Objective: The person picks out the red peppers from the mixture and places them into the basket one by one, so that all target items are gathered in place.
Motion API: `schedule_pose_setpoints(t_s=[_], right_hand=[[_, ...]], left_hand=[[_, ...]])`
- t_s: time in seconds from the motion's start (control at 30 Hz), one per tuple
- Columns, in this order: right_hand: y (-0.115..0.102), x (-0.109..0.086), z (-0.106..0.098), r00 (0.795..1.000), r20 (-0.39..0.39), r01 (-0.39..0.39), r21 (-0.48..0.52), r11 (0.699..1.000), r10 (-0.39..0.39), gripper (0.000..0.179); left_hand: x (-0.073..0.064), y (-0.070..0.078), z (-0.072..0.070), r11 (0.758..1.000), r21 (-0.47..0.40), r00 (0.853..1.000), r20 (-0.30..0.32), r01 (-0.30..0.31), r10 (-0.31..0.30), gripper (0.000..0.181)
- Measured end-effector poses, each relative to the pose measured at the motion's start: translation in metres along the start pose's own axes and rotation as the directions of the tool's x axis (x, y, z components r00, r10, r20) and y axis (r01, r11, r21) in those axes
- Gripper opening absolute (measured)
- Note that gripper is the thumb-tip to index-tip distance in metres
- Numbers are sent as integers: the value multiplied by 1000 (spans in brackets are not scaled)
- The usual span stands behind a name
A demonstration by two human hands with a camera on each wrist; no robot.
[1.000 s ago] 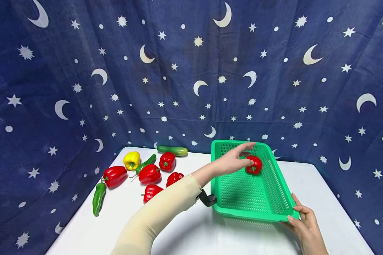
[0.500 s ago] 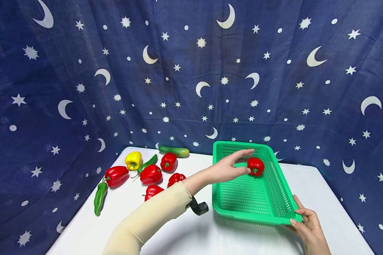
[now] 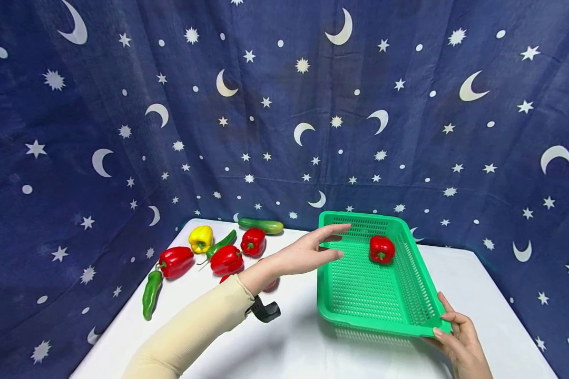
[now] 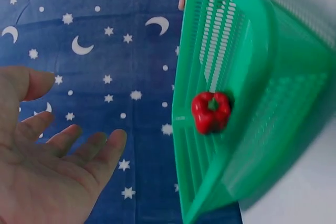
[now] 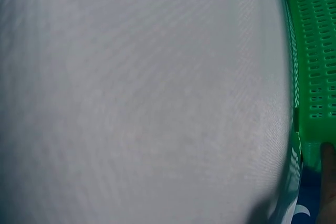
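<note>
At the near right corner of a green plastic basket (image 3: 374, 328), my right hand (image 3: 463, 342) pinches the rim between thumb and fingers. A red bell pepper (image 3: 382, 250) sits inside, toward the far right of the basket floor. Over the basket's left rim, my left hand (image 3: 308, 255) is held with its fingers spread, holding nothing. The left wrist view shows the left palm (image 4: 47, 182) bare and apart from the red pepper (image 4: 211, 112). In the right wrist view, white cloth fills most of the picture, with one finger (image 5: 328, 182) by the basket wall (image 5: 315, 129).
On the table's left lie a yellow bell pepper (image 3: 200, 239), several red bell peppers (image 3: 226, 260), green chili peppers (image 3: 152, 295) and a cucumber (image 3: 261, 226). The left forearm (image 3: 194, 326) partly covers some red ones. A dark blue curtain (image 3: 265, 105) hangs behind the table.
My left hand has drawn back leftward from the red bell pepper in the basket, which stays there. The right hand keeps its hold on the corner. The head view has shifted slightly.
</note>
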State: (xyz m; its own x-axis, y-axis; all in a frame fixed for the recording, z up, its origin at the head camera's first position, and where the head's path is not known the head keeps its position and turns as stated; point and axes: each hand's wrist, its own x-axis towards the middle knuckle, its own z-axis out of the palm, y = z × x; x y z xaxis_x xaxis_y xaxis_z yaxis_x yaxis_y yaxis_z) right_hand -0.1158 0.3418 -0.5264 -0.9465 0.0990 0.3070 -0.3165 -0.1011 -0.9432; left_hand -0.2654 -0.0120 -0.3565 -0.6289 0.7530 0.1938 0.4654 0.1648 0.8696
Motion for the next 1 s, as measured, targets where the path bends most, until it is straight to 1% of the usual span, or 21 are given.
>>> schedule_pose_setpoints(t_s=[0.23, 0.4, 0.47, 0.63, 0.73, 0.83, 0.93, 1.0], right_hand=[[2, -1, 4, 999, 14, 44, 48, 998, -45, 31], [4, -1, 4, 995, 34, 88, 89, 992, -91, 33], [5, 0, 3, 995, 35, 88, 96, 991, -92, 34], [4, 0, 3, 998, 17, 57, 89, 994, -59, 34], [5, 1, 2, 999, 9, 45, 84, 995, -46, 33], [6, 1, 1, 999, 17, 48, 99, 994, -50, 34], [6, 2, 0, 999, 21, 43, 118, 992, -46, 34], [6, 2, -2, 999, 16, 31, 117, 993, -33, 34]], left_hand=[[-30, -10, -27, 997, 29, 997, -32, 68, -67, 60], [-51, -21, -46, 993, 54, 991, -86, 108, -103, 57], [-59, -27, -53, 990, 56, 987, -105, 128, -122, 58], [-80, -41, -70, 982, 61, 977, -126, 179, -170, 60], [-92, -50, -78, 976, 84, 972, -135, 203, -191, 60], [-102, -58, -82, 963, 120, 962, -160, 242, -222, 61], [-109, -65, -85, 951, 140, 952, -177, 277, -251, 63], [-111, -70, -87, 946, 145, 947, -181, 291, -264, 64]])
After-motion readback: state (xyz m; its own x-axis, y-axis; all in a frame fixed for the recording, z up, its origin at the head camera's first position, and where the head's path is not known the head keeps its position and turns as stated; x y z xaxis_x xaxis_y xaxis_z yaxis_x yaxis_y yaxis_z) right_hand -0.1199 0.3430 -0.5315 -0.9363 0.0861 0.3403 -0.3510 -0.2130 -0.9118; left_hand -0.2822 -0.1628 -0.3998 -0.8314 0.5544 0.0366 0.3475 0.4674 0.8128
